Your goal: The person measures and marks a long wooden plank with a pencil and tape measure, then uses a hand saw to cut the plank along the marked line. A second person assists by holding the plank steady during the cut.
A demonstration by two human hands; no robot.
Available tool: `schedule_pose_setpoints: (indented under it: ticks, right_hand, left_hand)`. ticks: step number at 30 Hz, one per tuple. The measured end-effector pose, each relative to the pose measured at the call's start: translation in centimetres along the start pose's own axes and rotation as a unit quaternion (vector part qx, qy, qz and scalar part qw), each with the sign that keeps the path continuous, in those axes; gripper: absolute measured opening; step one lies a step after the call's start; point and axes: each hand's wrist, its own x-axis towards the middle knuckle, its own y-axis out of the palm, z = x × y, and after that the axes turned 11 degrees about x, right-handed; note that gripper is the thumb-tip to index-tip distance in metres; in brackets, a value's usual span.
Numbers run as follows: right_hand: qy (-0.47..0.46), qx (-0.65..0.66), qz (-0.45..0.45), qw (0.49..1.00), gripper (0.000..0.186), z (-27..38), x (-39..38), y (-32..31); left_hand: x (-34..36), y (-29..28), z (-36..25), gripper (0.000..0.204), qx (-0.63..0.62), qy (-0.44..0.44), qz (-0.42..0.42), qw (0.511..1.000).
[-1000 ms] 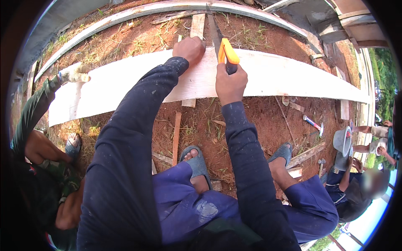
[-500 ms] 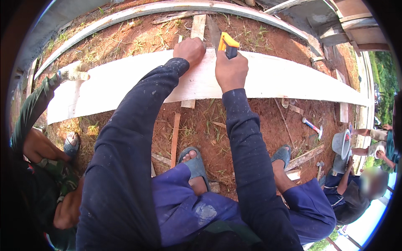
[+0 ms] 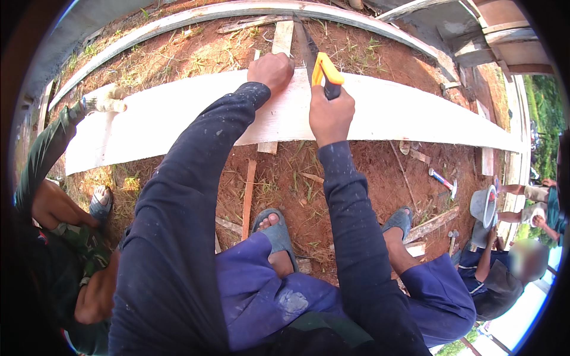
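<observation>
A long white board [image 3: 392,107] lies across in front of me on wooden battens [image 3: 281,37]. My left hand [image 3: 271,73] is closed on its far edge, fingers curled over, just left of a handsaw. My right hand [image 3: 331,113] grips the saw's orange-and-black handle [image 3: 327,70]; the dark blade [image 3: 307,41] points away from me at the board's far edge. A co-worker's gloved hand [image 3: 104,101] rests on the left part of the board.
Red dirt holds a hammer [image 3: 443,184], loose wood strips [image 3: 248,196] and my sandalled feet [image 3: 273,231]. A curved-looking timber [image 3: 214,12] crosses the back. A grey bucket [image 3: 482,204] stands near co-workers [image 3: 499,273] at right; another person [image 3: 71,237] is at left.
My right hand pushed the saw away from me half a second ago and has now drawn it slightly back and right. My left hand stays at about the same spot on the board.
</observation>
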Motion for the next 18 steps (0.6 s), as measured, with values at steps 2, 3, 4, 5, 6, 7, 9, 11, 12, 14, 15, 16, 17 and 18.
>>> schedule_pose_setpoints:
  ticks: [2, 3, 4, 5, 6, 7, 9, 11, 12, 14, 15, 16, 17, 18]
  right_hand:
    - [-0.008, -0.035, -0.001, 0.999, 0.023, 0.8, 1.9, 1.2]
    - [-0.005, -0.017, 0.011, 1.0, 0.022, -0.1, 1.2, 1.0]
    - [0.021, 0.013, 0.016, 1.0, 0.022, -0.5, -0.6, -0.1]
    - [0.043, 0.046, 0.026, 0.998, 0.022, -0.6, -3.2, -1.2]
    - [0.063, 0.053, 0.027, 0.996, 0.022, -0.4, -6.5, -3.1]
    - [0.08, 0.066, 0.018, 0.994, 0.021, -0.7, -9.9, -5.7]
    - [0.105, 0.098, 0.005, 0.99, 0.014, -0.4, -16.1, -10.5]
    - [0.125, 0.107, 0.0, 0.986, 0.012, -0.5, -17.4, -12.0]
    - [0.13, 0.115, 0.005, 0.985, 0.012, 0.1, -16.2, -11.1]
    - [0.106, 0.122, 0.007, 0.987, 0.015, -0.2, -11.8, -6.9]
    - [0.028, 0.053, 0.021, 0.998, 0.021, -0.6, -8.4, -4.3]
    - [0.032, 0.051, 0.022, 0.998, 0.019, -0.6, -5.0, -1.8]
    - [0.02, 0.031, 0.015, 0.999, 0.02, -0.5, -1.9, 0.3]
    - [-0.015, -0.027, -0.011, 0.999, 0.021, 0.3, 0.3, 1.1]
  left_hand:
    - [0.2, 0.1, 0.0, 0.038, -0.012, 0.002, -0.011, 1.0]
    - [0.0, 0.2, 0.4, 0.038, -0.019, -0.002, -0.015, 1.0]
    - [-0.3, 0.5, 0.6, 0.039, -0.011, -0.006, -0.006, 1.0]
    - [-0.4, 0.8, 1.7, 0.04, -0.001, -0.016, -0.002, 1.0]
    - [-0.8, 1.0, 2.8, 0.041, 0.01, -0.028, 0.004, 1.0]
    - [-1.0, 0.6, 2.4, 0.04, 0.002, -0.025, 0.016, 1.0]
    - [-0.8, 0.2, 1.9, 0.038, 0.006, -0.01, 0.011, 1.0]
    - [-0.5, 0.3, 1.4, 0.035, 0.008, 0.007, 0.013, 1.0]
    - [-0.6, 0.3, 1.5, 0.034, 0.006, 0.005, 0.004, 1.0]
    - [-1.0, 0.7, 1.9, 0.034, 0.004, -0.002, -0.015, 1.0]
    - [-1.1, 0.7, 1.7, 0.034, 0.004, -0.001, -0.012, 1.0]
    - [-0.9, 0.7, 1.4, 0.034, 0.009, 0.001, -0.013, 1.0]
    - [-0.5, 0.6, 1.2, 0.034, 0.014, 0.003, -0.015, 1.0]
    - [0.0, 0.4, 0.3, 0.034, 0.004, 0.006, -0.008, 1.0]
